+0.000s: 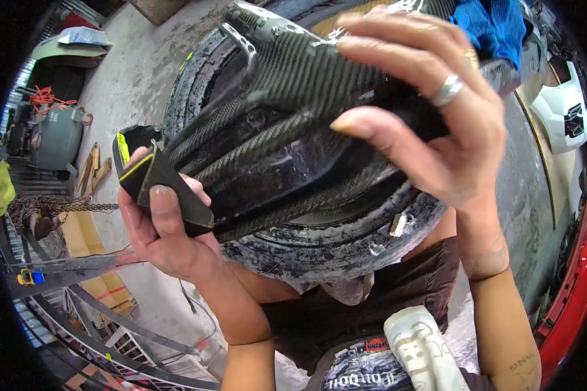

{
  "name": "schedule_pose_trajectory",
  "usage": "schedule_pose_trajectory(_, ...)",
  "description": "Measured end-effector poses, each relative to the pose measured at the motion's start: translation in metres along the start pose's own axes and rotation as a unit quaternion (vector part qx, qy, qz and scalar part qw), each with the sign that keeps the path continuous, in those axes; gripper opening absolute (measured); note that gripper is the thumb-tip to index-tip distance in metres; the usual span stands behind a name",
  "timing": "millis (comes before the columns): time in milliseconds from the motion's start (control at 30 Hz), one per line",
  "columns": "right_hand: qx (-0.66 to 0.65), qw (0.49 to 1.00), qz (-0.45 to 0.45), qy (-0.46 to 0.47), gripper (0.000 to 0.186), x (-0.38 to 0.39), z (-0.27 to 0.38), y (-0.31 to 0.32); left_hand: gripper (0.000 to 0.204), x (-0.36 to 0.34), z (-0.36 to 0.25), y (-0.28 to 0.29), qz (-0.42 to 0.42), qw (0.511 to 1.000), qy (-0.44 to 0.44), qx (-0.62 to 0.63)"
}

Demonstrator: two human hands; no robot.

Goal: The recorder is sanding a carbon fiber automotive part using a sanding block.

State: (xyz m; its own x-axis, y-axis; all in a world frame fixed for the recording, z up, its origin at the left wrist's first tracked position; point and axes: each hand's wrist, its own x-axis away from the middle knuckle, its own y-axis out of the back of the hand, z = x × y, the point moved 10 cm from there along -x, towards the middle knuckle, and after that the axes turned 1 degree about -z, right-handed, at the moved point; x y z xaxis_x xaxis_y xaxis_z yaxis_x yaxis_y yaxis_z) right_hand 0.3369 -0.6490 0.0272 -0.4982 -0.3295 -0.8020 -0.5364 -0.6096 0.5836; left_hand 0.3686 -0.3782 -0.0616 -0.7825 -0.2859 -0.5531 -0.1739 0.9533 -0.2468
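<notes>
A glossy carbon-fibre part (277, 88), with white smears near its top, lies slanted over a black tyre (287, 251) caked in pale residue. My left hand (169, 234) at the part's lower-left end grips a folded piece of dark sandpaper (186, 205) with a yellow edge, held against the part. My right hand (447, 143) arches over the part's right side, fingers spread and slightly blurred; whether the fingertips touch it I cannot tell.
Blue cloth (486, 29) lies at upper right, white body panel (561, 111) and red bodywork (580, 274) farther right. A grey tank (62, 137) with red hose, chain (72, 208), cardboard (85, 241) and metal frame (111, 322) occupy the left.
</notes>
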Motion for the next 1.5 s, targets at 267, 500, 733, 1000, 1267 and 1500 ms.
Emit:
schedule_pose_trajectory(267,0.112,0.971,-0.024,-0.208,0.078,0.043,0.048,-0.018,0.045,-0.005,-0.003,0.005,-0.017,1.000,0.001,0.022)
schedule_pose_trajectory(500,0.183,0.922,0.083,-0.332,0.102,0.060,0.051,-0.063,0.047,-0.003,0.003,0.011,-0.024,0.999,0.010,0.028)
schedule_pose_trajectory(733,0.220,0.905,0.038,-0.361,0.108,0.051,0.063,-0.083,0.043,-0.001,0.005,0.003,-0.015,0.998,0.045,0.029)
schedule_pose_trajectory(1000,0.099,0.921,0.070,-0.370,0.085,0.057,0.097,-0.117,0.042,-0.004,0.011,0.010,-0.003,0.996,0.044,0.082)
schedule_pose_trajectory(1267,0.052,0.977,-0.016,-0.205,0.055,0.059,0.066,-0.008,0.040,-0.007,0.004,0.026,-0.017,0.997,0.022,0.070)
schedule_pose_trajectory(1500,0.002,0.998,0.007,-0.066,0.030,-0.023,-0.069,0.026,0.047,-0.005,-0.003,-0.007,0.053,0.997,-0.007,0.058)
